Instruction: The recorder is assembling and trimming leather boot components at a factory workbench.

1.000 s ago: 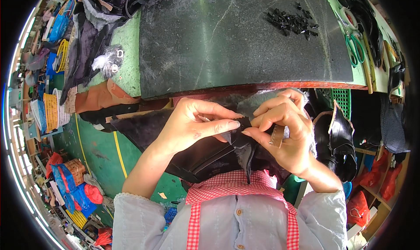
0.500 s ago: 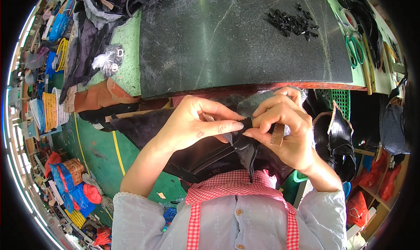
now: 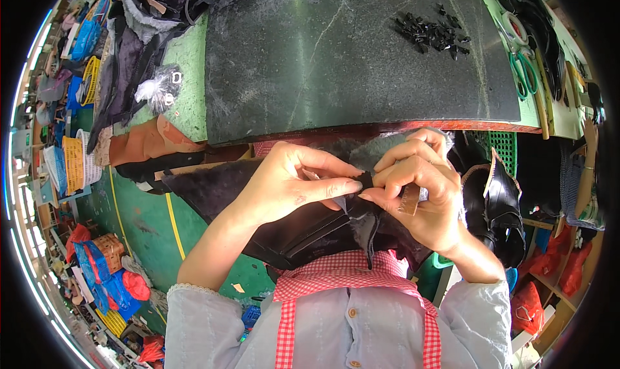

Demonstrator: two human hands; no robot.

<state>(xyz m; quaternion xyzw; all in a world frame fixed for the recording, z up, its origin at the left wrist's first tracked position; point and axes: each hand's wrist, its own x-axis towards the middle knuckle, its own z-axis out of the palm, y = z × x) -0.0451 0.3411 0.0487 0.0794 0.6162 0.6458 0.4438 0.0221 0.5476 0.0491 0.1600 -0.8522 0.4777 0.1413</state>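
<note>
Across my lap lies a dark leather piece [image 3: 310, 236] with a zipper and a fuzzy grey lining. My left hand [image 3: 274, 185] pinches a black edge of it between thumb and fingertips. Close beside it, my right hand [image 3: 423, 185] is closed, thumb and index finger on the same edge; the fingers hide the exact grip. A narrow brown strip [image 3: 409, 200] shows by the right palm. On the dark stone slab [image 3: 310, 65] ahead sits a pile of small black pieces [image 3: 433, 34].
Green-handled scissors [image 3: 524, 73] lie right of the slab. Dark lined pieces [image 3: 132, 59] and a clear plastic bag [image 3: 159, 90] are at the left. Black leather boot parts [image 3: 497, 204] stand near my right arm, by a green basket [image 3: 502, 150]. Another person's arm [image 3: 589, 156] shows far right.
My hands keep almost the same place and pinch on the leather edge. At the far right, another person's arm has come into view.
</note>
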